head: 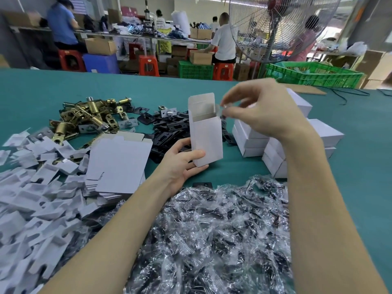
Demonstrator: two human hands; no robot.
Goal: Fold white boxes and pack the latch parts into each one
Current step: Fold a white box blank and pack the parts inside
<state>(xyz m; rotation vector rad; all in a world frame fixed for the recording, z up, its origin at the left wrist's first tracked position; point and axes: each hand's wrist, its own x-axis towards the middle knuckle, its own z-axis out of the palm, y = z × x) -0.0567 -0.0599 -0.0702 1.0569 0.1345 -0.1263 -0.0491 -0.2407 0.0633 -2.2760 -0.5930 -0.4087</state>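
My left hand (183, 161) grips the bottom of an upright white box (204, 132) whose top flap stands open. My right hand (257, 111) hovers at the box's open mouth and pinches a small clear plastic packet (225, 107) at the rim. A stack of flat unfolded box blanks (118, 164) lies to the left of the box. Brass latch bolts (91, 117) are heaped at the back left, and black strike plates (169, 128) lie behind the box. Closed white boxes (252, 141) are stacked on the right.
A heap of clear bags with dark screws (212, 236) fills the near middle. White cardboard inserts (36, 194) pile up at the left. All lie on a teal table (356, 115). A green crate (314, 75), a standing fan (277, 24) and other workers are beyond it.
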